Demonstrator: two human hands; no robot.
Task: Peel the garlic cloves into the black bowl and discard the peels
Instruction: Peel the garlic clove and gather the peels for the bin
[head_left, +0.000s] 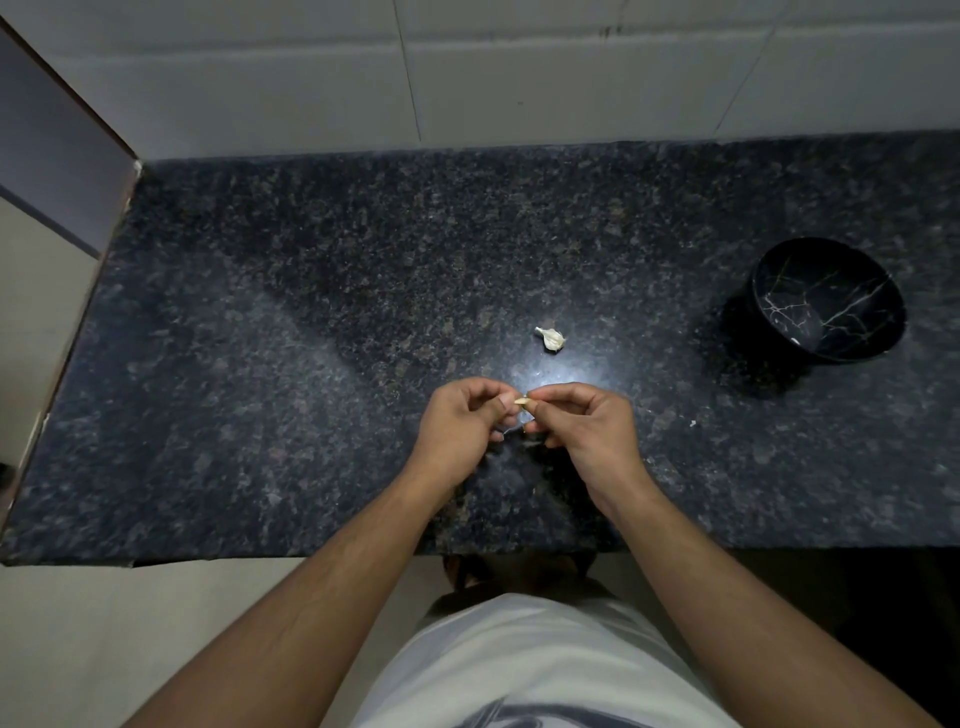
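A small pale garlic clove is pinched between the fingertips of my left hand and my right hand, held just above the dark granite counter. Both hands have curled fingers and meet at the clove. Another garlic piece in its white skin lies on the counter a little beyond my hands. The black bowl with white marble veins stands at the right of the counter, well apart from my hands; its inside looks bare apart from a tiny pale speck near the rim.
A tiny white scrap lies on the counter right of my right hand. Grey wall tiles rise behind the counter. A cabinet side borders the left end. The counter's front edge runs below my wrists.
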